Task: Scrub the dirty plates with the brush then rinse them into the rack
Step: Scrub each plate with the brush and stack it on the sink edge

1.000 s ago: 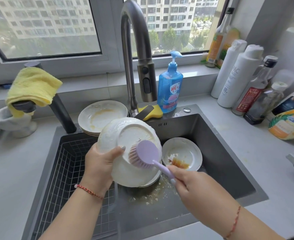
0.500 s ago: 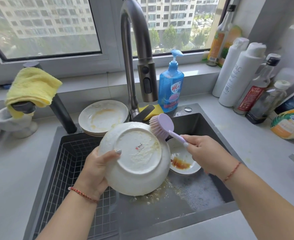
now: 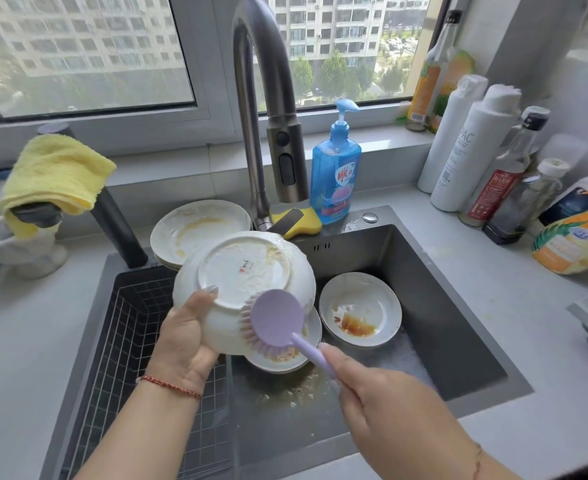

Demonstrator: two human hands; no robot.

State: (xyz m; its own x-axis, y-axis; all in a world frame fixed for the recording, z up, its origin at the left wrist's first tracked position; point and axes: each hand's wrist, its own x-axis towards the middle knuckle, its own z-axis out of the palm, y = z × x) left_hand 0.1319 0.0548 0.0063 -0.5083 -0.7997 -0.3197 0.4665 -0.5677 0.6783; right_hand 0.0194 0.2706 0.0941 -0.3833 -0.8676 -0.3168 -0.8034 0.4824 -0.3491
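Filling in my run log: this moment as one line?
step: scrubbing | left hand: grips upturned plate | right hand: brush on plate | rack: no plates visible

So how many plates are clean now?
None yet: the rack holds nothing. The left hand holds a plate bottom-up while the right hand scrubs it with the brush. Dirty plates wait in the sink and in a stack behind.
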